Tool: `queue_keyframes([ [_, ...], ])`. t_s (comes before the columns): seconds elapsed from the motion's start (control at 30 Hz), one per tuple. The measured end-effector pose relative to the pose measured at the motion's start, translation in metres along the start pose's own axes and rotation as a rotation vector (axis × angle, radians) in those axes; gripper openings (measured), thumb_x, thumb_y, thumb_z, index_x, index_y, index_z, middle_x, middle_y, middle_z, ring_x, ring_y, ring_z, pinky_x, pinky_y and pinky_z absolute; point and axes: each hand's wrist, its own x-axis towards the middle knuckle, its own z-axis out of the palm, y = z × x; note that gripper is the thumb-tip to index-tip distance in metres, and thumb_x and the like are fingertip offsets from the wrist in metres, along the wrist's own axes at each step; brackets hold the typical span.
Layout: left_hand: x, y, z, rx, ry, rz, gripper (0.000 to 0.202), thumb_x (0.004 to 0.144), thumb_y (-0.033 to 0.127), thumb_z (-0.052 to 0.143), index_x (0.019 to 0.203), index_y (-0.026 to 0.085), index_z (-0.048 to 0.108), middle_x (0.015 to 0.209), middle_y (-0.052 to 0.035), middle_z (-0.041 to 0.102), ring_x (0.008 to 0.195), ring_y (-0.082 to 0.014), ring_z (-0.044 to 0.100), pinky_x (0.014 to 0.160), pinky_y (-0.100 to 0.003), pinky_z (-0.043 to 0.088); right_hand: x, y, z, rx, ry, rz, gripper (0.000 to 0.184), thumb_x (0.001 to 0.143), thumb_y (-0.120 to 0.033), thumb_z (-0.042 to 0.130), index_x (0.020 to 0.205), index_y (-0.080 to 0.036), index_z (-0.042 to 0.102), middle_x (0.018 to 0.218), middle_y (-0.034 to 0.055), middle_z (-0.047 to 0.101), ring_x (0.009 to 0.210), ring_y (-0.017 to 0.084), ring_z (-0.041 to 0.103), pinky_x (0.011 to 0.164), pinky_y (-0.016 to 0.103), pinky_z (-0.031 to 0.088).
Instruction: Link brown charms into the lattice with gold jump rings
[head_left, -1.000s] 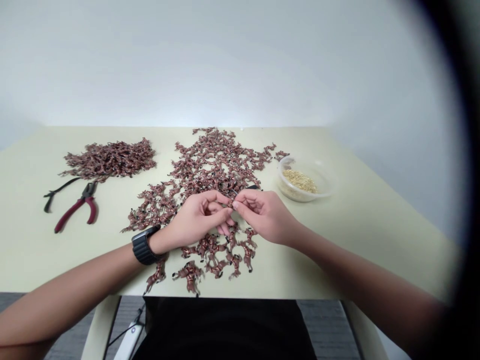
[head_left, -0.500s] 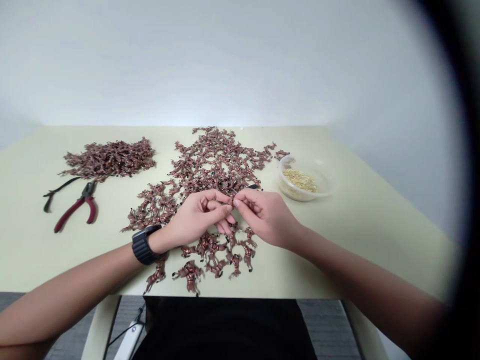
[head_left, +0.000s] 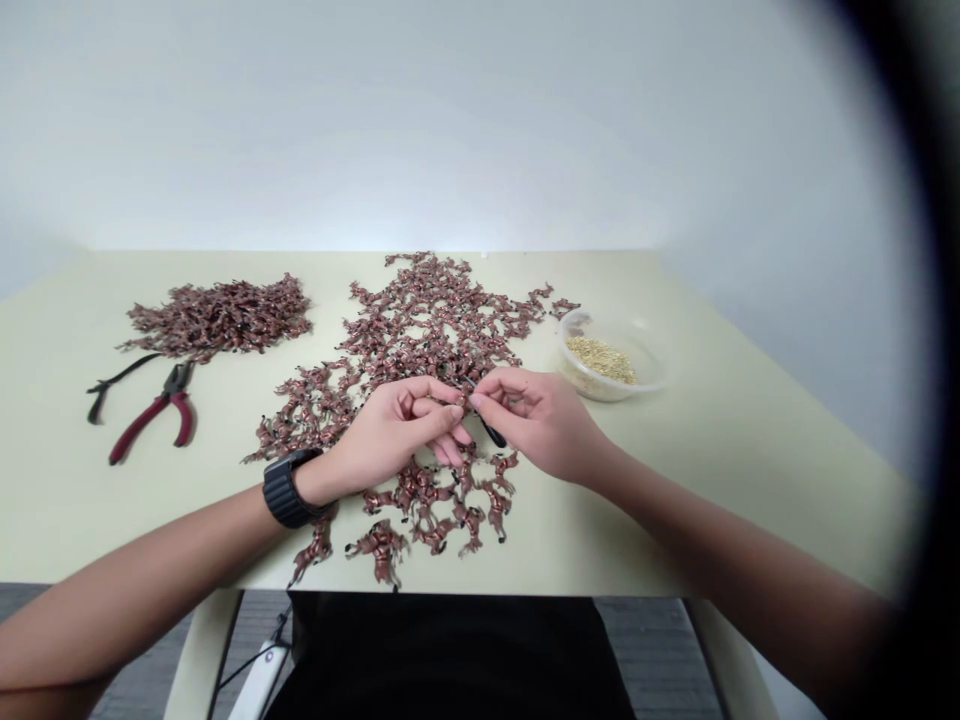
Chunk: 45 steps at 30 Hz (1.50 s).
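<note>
Copper-brown twisted pieces (head_left: pixel 427 340) lie scattered over the middle of the table (head_left: pixel 697 420), reaching its far edge. Right hand (head_left: pixel 541 420): fingers pinch narrowly on a thin black-handled tool (head_left: pixel 491 432), just beside the left hand (head_left: pixel 390 432). Left fingers curled; any hold hidden.

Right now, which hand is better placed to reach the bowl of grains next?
Your right hand, probably: it is nearer the bowl and on the same side, while your left hand is farther off, beyond the right hand.
</note>
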Motion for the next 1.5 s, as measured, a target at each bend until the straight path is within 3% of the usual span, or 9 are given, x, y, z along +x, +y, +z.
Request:
queue_keyframes([
  [0.53,-0.001,-0.002,0.0,0.008,-0.011,-0.002,0.033,0.095,0.038,0.069,0.114,0.013,0.062,0.091,-0.0096,0.079,0.071,-0.0175,0.078,0.066,-0.025,0.063,-0.002,-0.003,-0.001,-0.225,0.023,-0.213,0.013,0.096,-0.021,0.056,0.086,-0.019,0.065,0.068,-0.0012,0.059,0.058,0.011,0.045,0.056,0.027,0.035],
  [0.77,-0.001,-0.001,0.002,0.036,-0.027,0.01,0.03,0.095,0.036,0.07,0.111,0.013,0.06,0.089,-0.0099,0.079,0.071,-0.0181,0.077,0.065,-0.027,0.064,-0.005,0.002,0.004,-0.414,0.039,-0.43,0.018,0.098,-0.018,0.049,0.087,-0.019,0.063,0.079,0.0055,0.066,0.072,0.017,0.055,0.068,0.031,0.042],
  [0.83,-0.002,-0.001,0.003,0.063,-0.027,0.037,0.028,0.095,0.035,0.069,0.11,0.013,0.06,0.087,-0.0092,0.078,0.07,-0.0179,0.077,0.064,-0.027,0.063,-0.006,0.001,0.005,-0.361,0.032,-0.369,0.019,0.099,-0.019,0.05,0.084,-0.019,0.062,0.075,0.0042,0.064,0.068,0.015,0.054,0.064,0.03,0.041],
  [1.0,-0.003,0.0,0.002,0.069,-0.031,0.058,0.026,0.096,0.033,0.069,0.11,0.013,0.059,0.086,-0.0094,0.078,0.069,-0.0183,0.076,0.063,-0.028,0.063,-0.005,-0.003,0.004,0.069,-0.067,0.045,0.022,0.101,-0.035,0.054,0.086,-0.02,0.062,0.061,-0.0029,0.058,0.046,0.01,0.052,0.047,0.025,0.037],
  [1.13,-0.003,0.002,0.0,0.021,-0.059,0.02,0.026,0.096,0.034,0.068,0.109,0.013,0.059,0.087,-0.01,0.079,0.069,-0.0187,0.077,0.064,-0.028,0.063,-0.002,-0.002,-0.001,0.17,-0.124,0.105,0.024,0.099,-0.039,0.058,0.087,-0.02,0.063,0.066,-0.002,0.063,0.046,0.01,0.055,0.045,0.023,0.041],
  [1.3,-0.001,0.002,-0.002,-0.054,-0.079,-0.044,0.029,0.095,0.035,0.071,0.11,0.012,0.062,0.09,-0.0102,0.079,0.068,-0.0166,0.076,0.065,-0.025,0.063,0.0,0.001,-0.004,-0.047,0.005,-0.114,0.013,0.096,-0.03,0.064,0.089,-0.02,0.067,0.07,-0.0007,0.064,0.054,0.009,0.047,0.05,0.025,0.037],
  [1.5,-0.001,0.0,-0.002,-0.114,-0.094,-0.09,0.029,0.094,0.034,0.072,0.11,0.011,0.064,0.09,-0.0093,0.078,0.066,-0.0141,0.075,0.063,-0.022,0.062,0.002,0.003,-0.007,-0.242,0.028,-0.469,0.01,0.098,-0.017,0.057,0.095,-0.02,0.066,0.081,0.0018,0.068,0.069,0.012,0.054,0.066,0.027,0.044],
])
